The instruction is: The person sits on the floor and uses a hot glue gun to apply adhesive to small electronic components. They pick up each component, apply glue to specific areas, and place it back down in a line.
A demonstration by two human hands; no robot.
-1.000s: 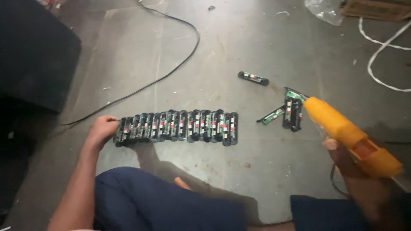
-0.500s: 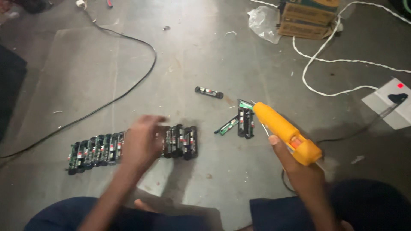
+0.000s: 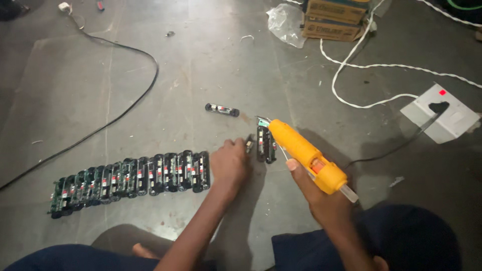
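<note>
Right hand [image 3: 321, 198] closed around yellow glue gun [image 3: 306, 155], nozzle pointing up-left, tip just beside small cell pack [image 3: 265, 144]. Left hand [image 3: 230, 163] knuckles up, fingers curled on small dark piece [image 3: 249, 144] just left of pack; grip itself hidden. Long row of cells [image 3: 130, 176] lies left of left hand, near it. Single cell [image 3: 222, 110] beyond both hands. Black cable [image 3: 115, 118] curves far left. White cord [image 3: 381, 66], white socket box [image 3: 442, 114] right of gun. Cardboard box [image 3: 336, 19], plastic bag [image 3: 285, 22] far ahead. Grey concrete floor [image 3: 201, 65], scuffed.
</note>
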